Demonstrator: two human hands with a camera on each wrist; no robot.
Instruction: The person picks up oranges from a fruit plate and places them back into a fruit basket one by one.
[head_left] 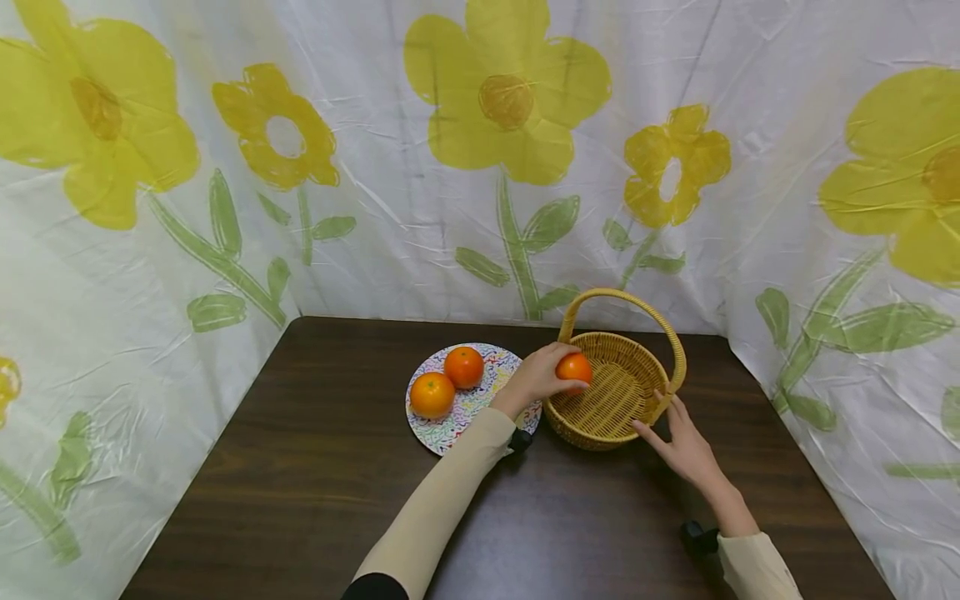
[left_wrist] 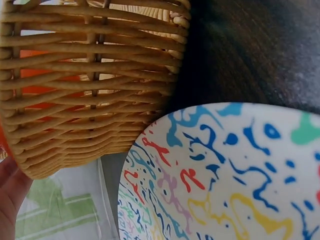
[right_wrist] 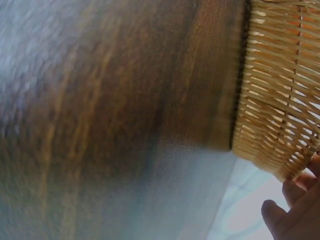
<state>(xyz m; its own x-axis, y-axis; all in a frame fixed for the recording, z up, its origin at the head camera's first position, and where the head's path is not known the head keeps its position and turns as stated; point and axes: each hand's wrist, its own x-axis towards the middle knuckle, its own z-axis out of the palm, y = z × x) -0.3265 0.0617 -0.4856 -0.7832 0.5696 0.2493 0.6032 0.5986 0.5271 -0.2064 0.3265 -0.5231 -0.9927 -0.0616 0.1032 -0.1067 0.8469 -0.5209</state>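
Observation:
In the head view my left hand [head_left: 536, 379] holds an orange [head_left: 574, 371] at the left rim of a wicker basket [head_left: 611, 408]. In the left wrist view, orange colour [left_wrist: 47, 90] shows through the weave, behind the basket's wall [left_wrist: 95, 120]. My right hand [head_left: 690, 450] grips the basket's right rim by the foot of its tall handle, thumb toward the front. Some right fingers [right_wrist: 294, 194] are partly hidden by the basket in the right wrist view. Two more oranges, one nearer [head_left: 432, 396] and one farther [head_left: 463, 367], lie on a patterned plate [head_left: 472, 408].
The plate stands just left of the basket, under the left forearm. Both are toward the back of a dark wooden table [head_left: 300, 467]. A white curtain [head_left: 375, 250] with yellow flowers hangs behind and at both sides.

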